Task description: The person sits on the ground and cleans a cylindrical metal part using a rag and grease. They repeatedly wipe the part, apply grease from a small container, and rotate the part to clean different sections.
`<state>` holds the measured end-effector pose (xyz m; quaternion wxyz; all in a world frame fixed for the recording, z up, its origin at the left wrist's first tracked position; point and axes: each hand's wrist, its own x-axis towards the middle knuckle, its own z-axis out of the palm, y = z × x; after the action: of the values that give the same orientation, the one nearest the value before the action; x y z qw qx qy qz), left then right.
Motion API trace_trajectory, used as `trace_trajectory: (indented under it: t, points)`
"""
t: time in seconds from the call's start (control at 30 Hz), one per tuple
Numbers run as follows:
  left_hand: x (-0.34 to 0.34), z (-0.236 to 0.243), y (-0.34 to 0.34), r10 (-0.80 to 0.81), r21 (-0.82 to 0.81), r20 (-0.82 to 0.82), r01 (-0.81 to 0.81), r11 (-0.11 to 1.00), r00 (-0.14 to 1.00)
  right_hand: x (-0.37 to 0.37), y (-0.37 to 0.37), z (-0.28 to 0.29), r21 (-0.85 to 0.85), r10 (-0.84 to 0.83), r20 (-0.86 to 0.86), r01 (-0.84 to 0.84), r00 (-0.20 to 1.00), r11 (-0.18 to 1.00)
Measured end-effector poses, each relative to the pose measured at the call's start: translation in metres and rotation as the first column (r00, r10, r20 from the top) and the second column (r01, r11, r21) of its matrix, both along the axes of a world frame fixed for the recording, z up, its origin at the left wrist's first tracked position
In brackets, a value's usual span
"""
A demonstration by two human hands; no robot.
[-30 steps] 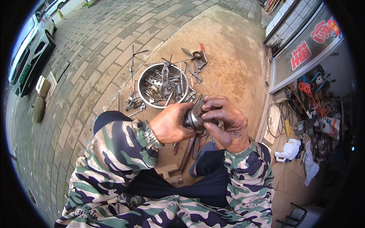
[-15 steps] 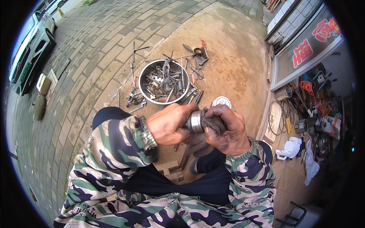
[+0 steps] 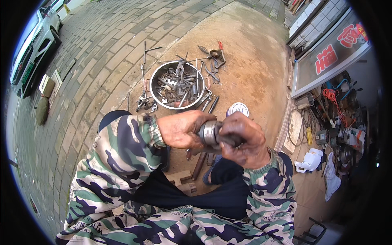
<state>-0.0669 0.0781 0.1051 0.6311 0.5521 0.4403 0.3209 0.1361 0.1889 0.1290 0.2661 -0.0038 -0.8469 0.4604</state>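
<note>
My left hand [image 3: 181, 130] is closed on a short metal cylinder [image 3: 209, 132] with a shiny band, held above my lap. On its right side my right hand [image 3: 247, 141] is closed round a dark, dirty rag [image 3: 232, 139], pressing it against the cylinder. The fingers of both hands are partly hidden, and the right hand is a little blurred. Just beyond the hands stands a round container with a white lid [image 3: 238, 109]. Below them, a dark metal rod [image 3: 199, 165] and some wooden blocks [image 3: 179, 177] lie between my feet.
Ahead stands a metal basin [image 3: 152, 87] full of tools and metal parts. Pliers [image 3: 212, 73], a T-shaped wrench [image 3: 144, 53] and other tools lie around it. At right are a white jug [image 3: 310, 160] and a cluttered doorway. A parked car [image 3: 32, 53] is at far left.
My right hand and the rag have turned around the cylinder, and less of the rag shows now. The left hand has shifted slightly and keeps its hold.
</note>
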Motion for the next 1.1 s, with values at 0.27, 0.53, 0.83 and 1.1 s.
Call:
trace_trajectory:
  t: [0.27, 0.53, 0.83, 1.1]
  points:
    - [0.021, 0.005, -0.01, 0.297, 0.345, -0.569, -0.106, 0.933, 0.767, 0.001, -0.017, -0.013, -0.227, -0.234, 0.152, 0.264, 0.96, 0.937]
    - [0.009, -0.006, 0.003, 0.132, 0.091, -0.194, -0.116, 0.989, 0.972, -0.002, -0.008, -0.026, -0.04, -0.228, -0.043, 0.227, 0.973, 0.973]
    - [0.027, -0.001, -0.004, 0.584, 0.639, -0.705, 0.004, 0.769, 0.403, -0.011, -0.005, -0.037, -0.573, -0.253, 0.318, 0.398, 0.914, 0.717]
    - [0.021, 0.009, -0.01, 0.553, -0.219, 0.253, -0.51, 0.832, 0.794, -0.001, 0.022, -0.026, -0.894, -0.472, 0.134, 0.312, 0.871, 0.322]
